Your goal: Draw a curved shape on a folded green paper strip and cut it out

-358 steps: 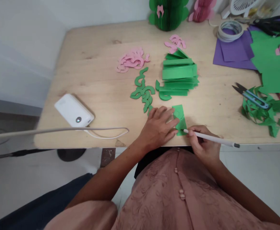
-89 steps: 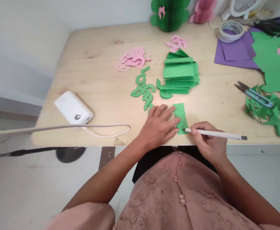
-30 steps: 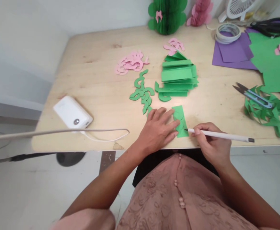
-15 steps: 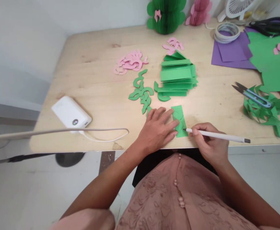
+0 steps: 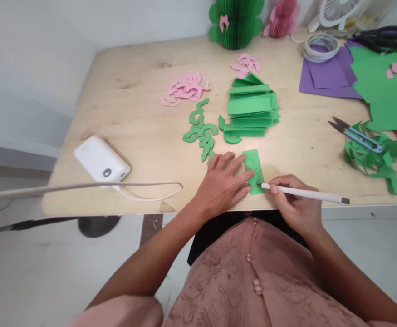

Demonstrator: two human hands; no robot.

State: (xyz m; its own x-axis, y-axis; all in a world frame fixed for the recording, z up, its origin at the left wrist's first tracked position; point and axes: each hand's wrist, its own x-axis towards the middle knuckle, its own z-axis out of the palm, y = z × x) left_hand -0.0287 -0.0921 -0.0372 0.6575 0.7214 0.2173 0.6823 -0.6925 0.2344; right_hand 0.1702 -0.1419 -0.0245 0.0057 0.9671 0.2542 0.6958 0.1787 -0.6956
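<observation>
A small green paper rectangle with faint curved lines lies near the table's front edge. My left hand is spread flat, its fingertips resting on the paper's left side. Pinched in my right hand is a white pen, whose dark tip touches the lower right part of the paper. Curved green cut-outs lie just beyond my left hand. Behind the paper stands a stack of folded green strips.
Pink cut-outs lie farther back. At the right are blue-handled scissors on green scraps, purple sheets, a tape roll and black scissors. A white power bank with a cable sits at the left.
My right hand and the pen have shifted slightly left, with the tip farther in over the green paper. My left hand stays in place.
</observation>
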